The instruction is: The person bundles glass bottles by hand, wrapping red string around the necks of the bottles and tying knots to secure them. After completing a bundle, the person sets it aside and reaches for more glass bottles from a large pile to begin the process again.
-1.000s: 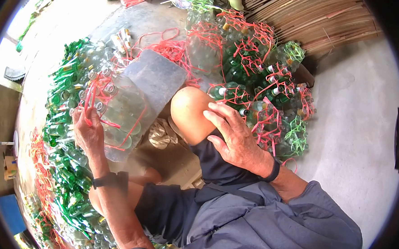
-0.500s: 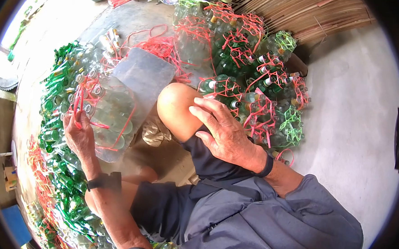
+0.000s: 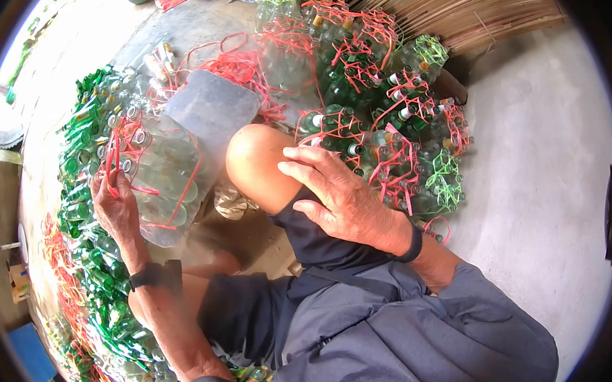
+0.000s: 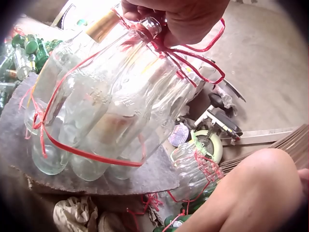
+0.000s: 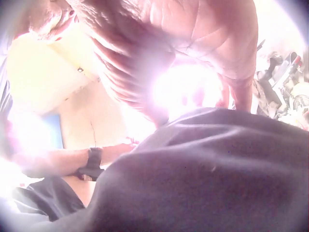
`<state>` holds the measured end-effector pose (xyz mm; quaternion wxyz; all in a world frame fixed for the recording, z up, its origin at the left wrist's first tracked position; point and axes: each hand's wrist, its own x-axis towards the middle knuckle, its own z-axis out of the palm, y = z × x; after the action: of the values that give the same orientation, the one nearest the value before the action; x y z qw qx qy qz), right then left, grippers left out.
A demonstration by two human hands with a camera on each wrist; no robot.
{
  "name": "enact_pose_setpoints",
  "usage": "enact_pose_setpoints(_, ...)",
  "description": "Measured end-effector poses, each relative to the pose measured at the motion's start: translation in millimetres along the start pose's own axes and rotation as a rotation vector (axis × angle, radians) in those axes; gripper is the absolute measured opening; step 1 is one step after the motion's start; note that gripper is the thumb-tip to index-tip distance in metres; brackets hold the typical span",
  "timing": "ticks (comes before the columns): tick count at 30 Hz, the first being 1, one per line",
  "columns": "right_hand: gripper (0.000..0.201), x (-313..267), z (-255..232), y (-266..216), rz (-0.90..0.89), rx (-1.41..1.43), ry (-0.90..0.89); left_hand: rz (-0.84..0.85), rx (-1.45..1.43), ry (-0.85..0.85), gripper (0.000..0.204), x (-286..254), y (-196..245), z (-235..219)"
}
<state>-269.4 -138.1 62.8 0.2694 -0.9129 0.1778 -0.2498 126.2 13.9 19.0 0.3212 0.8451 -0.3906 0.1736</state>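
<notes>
My left hand (image 3: 117, 205) grips the red plastic strap (image 3: 113, 160) at the necks of a bundle of clear glass bottles (image 3: 162, 159). In the left wrist view the bottles (image 4: 89, 104) lean together on a grey board (image 4: 149, 182), with a red band (image 4: 91, 155) round their lower part. Loops of strap (image 4: 207, 67) stick out beside the left hand (image 4: 195, 21), whose fingers partly hide the bottle mouths. My right hand (image 3: 347, 203) rests on the raised knee (image 3: 259, 164), fingers spread and relaxed, holding nothing.
Loose green bottles (image 3: 86, 152) line the left side. Strapped bundles of bottles (image 3: 337, 130) stand beyond the knee. A heap of red strap (image 3: 240, 70) lies behind the board (image 3: 214, 96). Crumpled brown paper (image 3: 233, 202) sits under it. Long thin sticks (image 3: 460, 16) lie at the back.
The head view has swung so that the scene slides left. My left hand keeps its grip on the strap at the bottle necks, and the right hand stays on the knee.
</notes>
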Motion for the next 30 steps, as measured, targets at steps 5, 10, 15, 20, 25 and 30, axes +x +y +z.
enact_pose_setpoints(5,0.048,-9,-15,30,0.028,0.098,0.072,-0.03,-0.07,-0.027,0.016,1,0,-2)
enact_pose_setpoints(10,0.037,-54,-38,91,0.337,-0.147,0.026,-0.024,-0.062,-0.03,0.017,0,0,-3)
enact_pose_setpoints(15,0.056,-112,-49,155,0.483,-0.408,0.05,-0.065,-0.046,-0.039,0.017,1,-2,-2)
enact_pose_setpoints(20,0.086,-158,-40,190,0.662,-0.542,-0.022,-0.051,-0.048,-0.045,0.017,1,-5,-1)
enact_pose_setpoints(25,0.099,-180,-22,204,0.656,-0.54,0.003,-0.039,-0.02,-0.033,0.018,1,0,-3)
enact_pose_setpoints(30,0.101,-186,-17,208,0.725,-0.553,-0.128,-0.018,-0.045,-0.047,0.016,1,-2,-4)
